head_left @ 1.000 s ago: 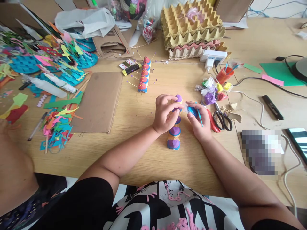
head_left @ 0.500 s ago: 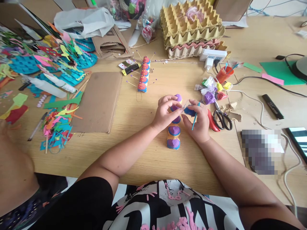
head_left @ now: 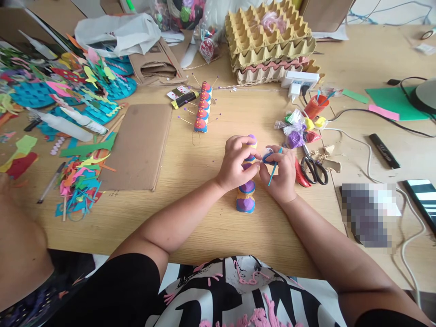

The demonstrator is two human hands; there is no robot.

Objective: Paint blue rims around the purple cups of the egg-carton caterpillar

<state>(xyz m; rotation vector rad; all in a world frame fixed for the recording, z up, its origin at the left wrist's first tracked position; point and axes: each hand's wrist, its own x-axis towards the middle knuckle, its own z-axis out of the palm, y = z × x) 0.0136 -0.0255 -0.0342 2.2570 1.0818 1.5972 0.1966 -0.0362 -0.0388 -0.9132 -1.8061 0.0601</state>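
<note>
My right hand (head_left: 279, 175) is closed around a lump of blue clay (head_left: 268, 158) in clear wrapping. A thin light-blue stick (head_left: 274, 169) is also held between its fingers. Thumb and forefinger of my left hand (head_left: 240, 159) pinch at the left edge of the blue clay, so the fingertips of both hands nearly meet. Beneath the left hand stands a strip of egg-carton cups (head_left: 245, 203), with purple clay on the tops and blue round the bases; its middle is partly hidden. Farther back is a finished-looking red and blue caterpillar (head_left: 203, 109) with purple-tipped sticks.
Brown cardboard (head_left: 138, 145) and paper scraps (head_left: 80, 181) lie left, near another person's arm (head_left: 20, 218). Scissors (head_left: 315, 170), bagged clay (head_left: 295, 136) and an orange cup (head_left: 316, 106) are at right. Egg trays (head_left: 269, 41) are stacked behind a power strip (head_left: 301, 79).
My left fingertips have moved in against the blue clay, and the clear wrapping stretched between the hands has drawn in. My right hand still holds the clay and stick.
</note>
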